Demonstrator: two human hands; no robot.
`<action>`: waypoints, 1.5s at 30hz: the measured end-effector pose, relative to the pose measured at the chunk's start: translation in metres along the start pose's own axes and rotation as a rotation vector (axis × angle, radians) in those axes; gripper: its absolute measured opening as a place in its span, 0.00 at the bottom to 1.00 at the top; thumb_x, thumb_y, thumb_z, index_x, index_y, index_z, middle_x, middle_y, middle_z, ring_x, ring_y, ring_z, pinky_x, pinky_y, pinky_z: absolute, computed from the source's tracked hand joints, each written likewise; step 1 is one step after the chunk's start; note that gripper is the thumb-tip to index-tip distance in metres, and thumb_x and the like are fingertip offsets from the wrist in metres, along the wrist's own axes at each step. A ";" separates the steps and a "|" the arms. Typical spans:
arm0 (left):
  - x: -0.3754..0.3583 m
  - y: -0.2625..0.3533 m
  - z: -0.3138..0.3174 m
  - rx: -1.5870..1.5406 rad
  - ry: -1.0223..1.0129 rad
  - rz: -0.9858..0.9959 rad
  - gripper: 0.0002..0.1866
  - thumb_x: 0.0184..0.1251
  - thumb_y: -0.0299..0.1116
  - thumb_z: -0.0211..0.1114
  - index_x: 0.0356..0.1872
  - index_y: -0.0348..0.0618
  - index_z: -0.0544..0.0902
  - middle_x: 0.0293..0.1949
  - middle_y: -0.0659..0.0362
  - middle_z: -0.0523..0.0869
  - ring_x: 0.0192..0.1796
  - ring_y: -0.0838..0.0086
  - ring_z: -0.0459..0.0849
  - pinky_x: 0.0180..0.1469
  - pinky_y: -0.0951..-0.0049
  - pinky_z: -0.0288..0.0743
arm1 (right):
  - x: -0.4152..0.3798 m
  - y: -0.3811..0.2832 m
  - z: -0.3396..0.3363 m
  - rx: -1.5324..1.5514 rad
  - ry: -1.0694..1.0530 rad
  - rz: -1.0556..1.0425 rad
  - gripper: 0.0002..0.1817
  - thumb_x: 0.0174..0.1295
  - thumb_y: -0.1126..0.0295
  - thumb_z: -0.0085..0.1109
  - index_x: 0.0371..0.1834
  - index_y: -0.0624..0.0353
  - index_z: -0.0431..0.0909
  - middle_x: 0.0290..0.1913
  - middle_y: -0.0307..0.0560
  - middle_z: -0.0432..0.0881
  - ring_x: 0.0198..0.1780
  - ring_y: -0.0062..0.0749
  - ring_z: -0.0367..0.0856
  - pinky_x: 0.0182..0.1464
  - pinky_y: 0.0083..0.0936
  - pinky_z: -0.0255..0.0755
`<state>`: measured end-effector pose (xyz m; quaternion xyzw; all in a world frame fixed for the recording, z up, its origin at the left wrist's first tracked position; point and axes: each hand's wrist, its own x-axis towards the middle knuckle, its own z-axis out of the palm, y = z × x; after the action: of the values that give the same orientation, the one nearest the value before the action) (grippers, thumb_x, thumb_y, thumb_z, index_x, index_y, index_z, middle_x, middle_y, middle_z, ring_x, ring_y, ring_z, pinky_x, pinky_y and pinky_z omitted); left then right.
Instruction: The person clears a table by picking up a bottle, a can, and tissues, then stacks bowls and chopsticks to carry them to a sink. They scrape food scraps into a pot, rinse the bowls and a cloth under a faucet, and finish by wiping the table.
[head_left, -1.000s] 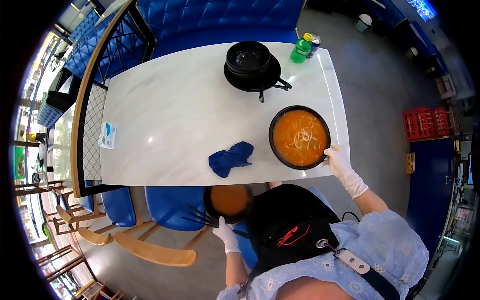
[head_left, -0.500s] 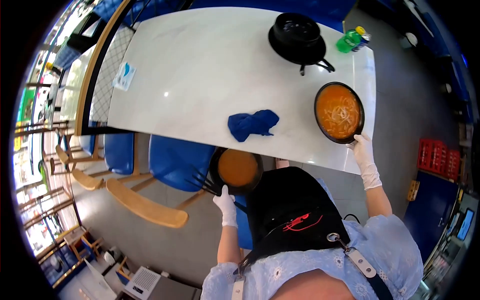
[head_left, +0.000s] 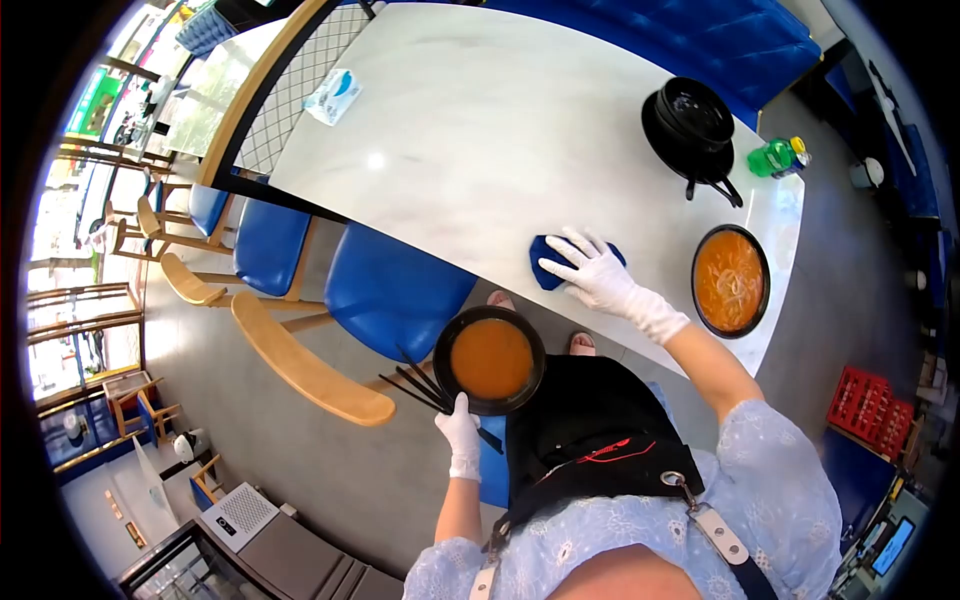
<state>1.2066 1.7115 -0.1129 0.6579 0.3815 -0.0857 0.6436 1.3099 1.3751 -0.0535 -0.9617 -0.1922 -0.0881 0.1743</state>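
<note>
Low in front of my black apron, my left hand (head_left: 460, 436), in a white glove, grips the rim of a black bowl (head_left: 491, 359) of orange soup together with several black chopsticks (head_left: 418, 388). My gloved right hand (head_left: 603, 277) lies with fingers spread over a crumpled blue cloth (head_left: 546, 263) near the table's front edge. Right of that hand, a second black bowl (head_left: 731, 281) with orange soup and pale strands rests on the white table (head_left: 450, 130).
Stacked black pans (head_left: 692, 125) with handles sit at the table's back right, beside a green bottle (head_left: 774, 158) and a can. A white-and-blue packet (head_left: 333, 97) lies at the left end. Blue chairs (head_left: 390, 290) line the front; red crates (head_left: 868, 412) stand right.
My right hand has let go of the bowl with pale strands and moved left onto the blue cloth. The view has shifted, while my left hand still holds its bowl and chopsticks.
</note>
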 end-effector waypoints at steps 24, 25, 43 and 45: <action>-0.039 0.166 0.046 0.184 0.033 0.104 0.15 0.60 0.30 0.66 0.29 0.35 0.67 0.18 0.57 0.74 0.13 0.79 0.64 0.14 0.78 0.57 | -0.145 -0.033 0.005 -0.107 0.140 0.672 0.24 0.51 0.70 0.55 0.55 0.55 0.75 0.61 0.46 0.71 0.64 0.45 0.67 0.57 0.42 0.66; -0.041 0.168 0.053 0.202 0.018 0.110 0.15 0.60 0.30 0.66 0.29 0.35 0.67 0.18 0.57 0.74 0.13 0.79 0.64 0.14 0.78 0.57 | -0.171 -0.030 -0.004 -0.174 0.205 0.707 0.22 0.51 0.71 0.55 0.52 0.55 0.76 0.59 0.47 0.73 0.60 0.46 0.70 0.52 0.41 0.68; -0.094 0.198 0.133 0.258 -0.242 0.101 0.09 0.63 0.27 0.59 0.24 0.39 0.71 0.15 0.64 0.70 0.12 0.82 0.61 0.14 0.79 0.51 | -0.057 0.035 0.019 0.034 0.275 0.556 0.22 0.55 0.68 0.54 0.54 0.62 0.73 0.62 0.53 0.68 0.65 0.46 0.63 0.67 0.38 0.58; -0.092 0.207 0.146 0.266 -0.251 0.103 0.09 0.64 0.26 0.59 0.24 0.39 0.72 0.15 0.64 0.70 0.11 0.82 0.61 0.14 0.79 0.52 | -0.086 0.000 0.026 0.091 0.280 0.399 0.22 0.50 0.71 0.55 0.52 0.60 0.74 0.58 0.49 0.71 0.63 0.43 0.66 0.65 0.38 0.61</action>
<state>1.3248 1.5669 0.0811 0.7398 0.2497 -0.1837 0.5971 1.2340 1.3555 -0.0984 -0.9503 0.0236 -0.1756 0.2561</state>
